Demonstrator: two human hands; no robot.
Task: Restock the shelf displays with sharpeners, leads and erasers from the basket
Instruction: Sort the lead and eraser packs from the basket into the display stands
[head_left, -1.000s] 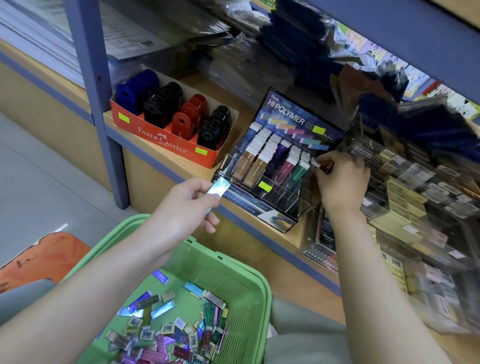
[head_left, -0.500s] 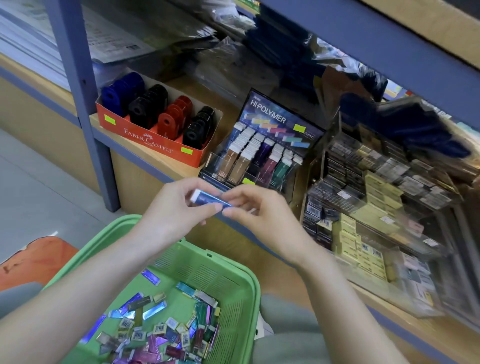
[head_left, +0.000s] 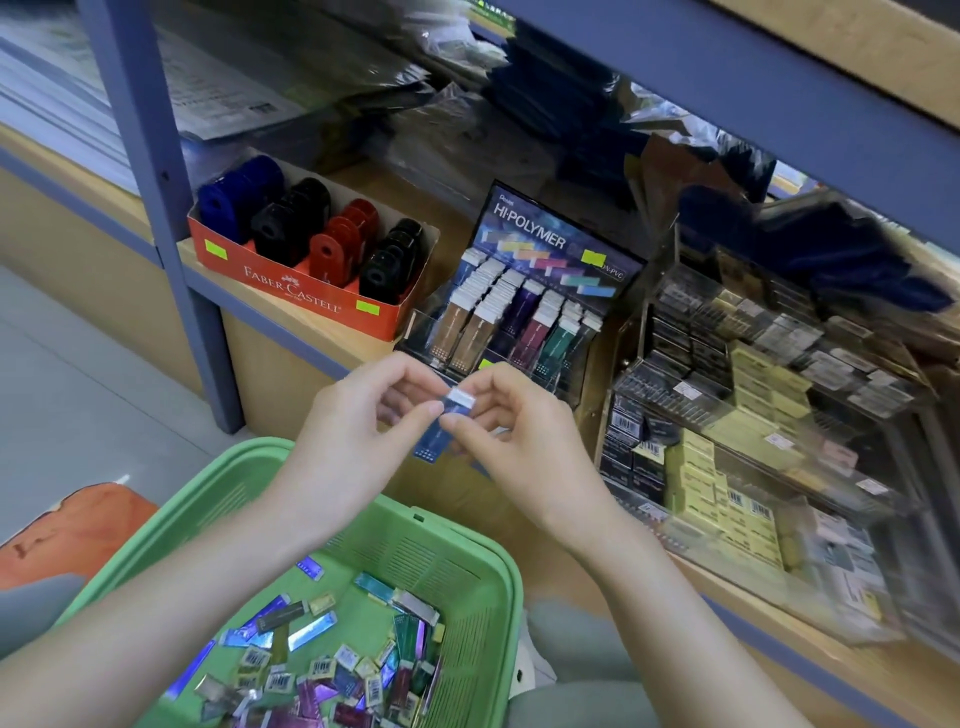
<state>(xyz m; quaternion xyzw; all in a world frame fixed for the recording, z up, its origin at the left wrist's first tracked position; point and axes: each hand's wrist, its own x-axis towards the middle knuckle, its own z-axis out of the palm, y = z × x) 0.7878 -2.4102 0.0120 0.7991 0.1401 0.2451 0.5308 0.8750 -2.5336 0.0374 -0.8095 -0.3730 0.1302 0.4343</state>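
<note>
Restocking looks partway done: our left hand (head_left: 358, 436) and right hand (head_left: 519, 441) both pinch one blue lead case (head_left: 448, 423), fingers clamped on it, near the Hi-Polymer display (head_left: 519, 312); we judge many packs (head_left: 332, 670) in the green basket (head_left: 441, 561) remain unshelved.

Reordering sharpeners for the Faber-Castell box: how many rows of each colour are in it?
Blue row: 1
Black rows: 2
Red row: 1
Total: 4 rows
</note>
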